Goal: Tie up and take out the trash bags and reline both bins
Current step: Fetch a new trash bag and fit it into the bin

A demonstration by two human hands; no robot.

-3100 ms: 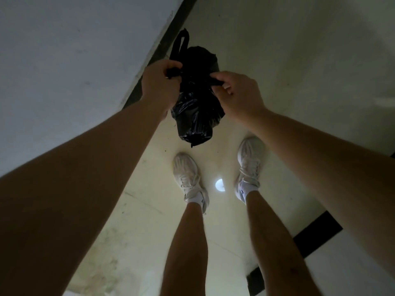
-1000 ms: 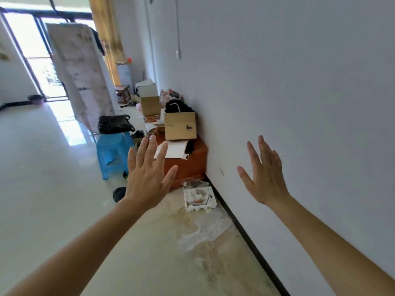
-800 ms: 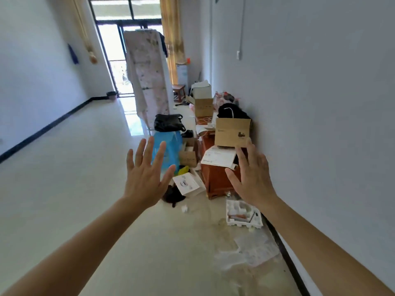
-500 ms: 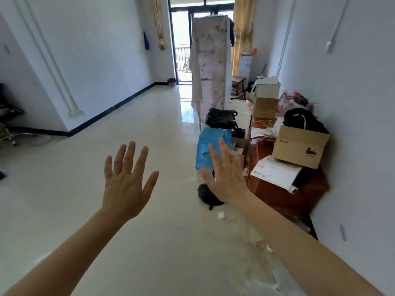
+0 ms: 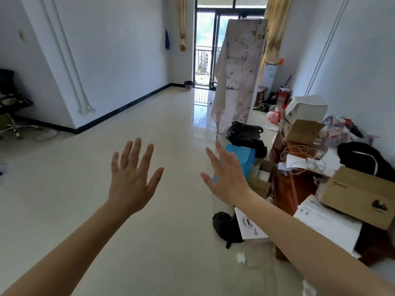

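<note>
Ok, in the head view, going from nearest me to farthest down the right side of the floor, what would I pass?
Small black bag on the floor → blue stool with a larger black bag on it → floral sheet hanging over a rack → balcony door.

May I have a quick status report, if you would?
Left hand, right hand open, empty. Small bin by far balcony door. Boxes crowd right side.
</note>
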